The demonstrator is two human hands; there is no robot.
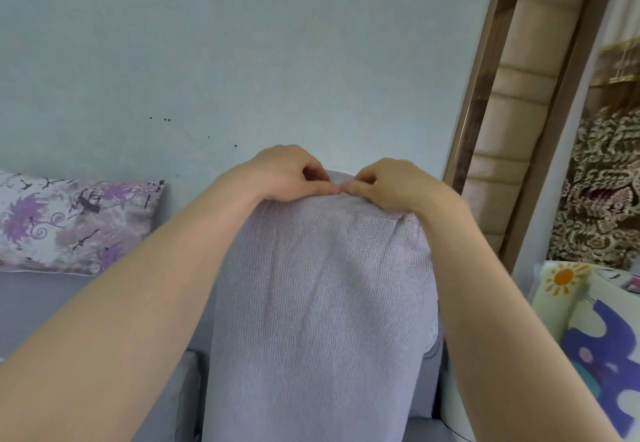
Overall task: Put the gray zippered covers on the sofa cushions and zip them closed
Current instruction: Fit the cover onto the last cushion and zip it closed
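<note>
A sofa cushion in a gray woven cover (322,303) stands upright in front of me, filling the middle of the view. Both hands work at its top edge. My left hand (289,175) pinches the cover's top edge with curled fingers. My right hand (384,180) pinches the same edge just to the right, its fingertips touching those of the left hand. A pale strip of the inner cushion (341,175) shows behind the fingers. The zipper itself is hidden by the hands.
A purple floral pillow (74,222) leans against the blue wall at the left, on the gray sofa (31,306). A cushion with a sun and blue shapes (595,334) lies at the right. A wooden door frame (481,95) rises at the upper right.
</note>
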